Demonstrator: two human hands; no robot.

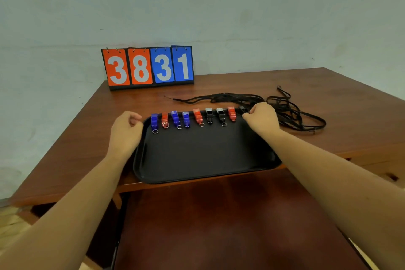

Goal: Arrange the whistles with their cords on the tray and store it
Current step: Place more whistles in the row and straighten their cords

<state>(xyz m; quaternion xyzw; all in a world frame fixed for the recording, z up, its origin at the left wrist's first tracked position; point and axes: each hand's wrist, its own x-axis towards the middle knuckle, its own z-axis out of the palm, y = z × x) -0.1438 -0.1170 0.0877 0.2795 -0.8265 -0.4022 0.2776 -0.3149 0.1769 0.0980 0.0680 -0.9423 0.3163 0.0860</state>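
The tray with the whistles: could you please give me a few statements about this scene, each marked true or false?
1. The whistles sit in a row along the far edge of the black tray. True.
2. The black cords are coiled on the tray. False: they lie on the table, beyond the tray's far right corner.
3. The scoreboard reads 3831. True.
4. All the whistles are blue. False: blue, red and black ones show.
5. The right hand is at the row's right end. True.
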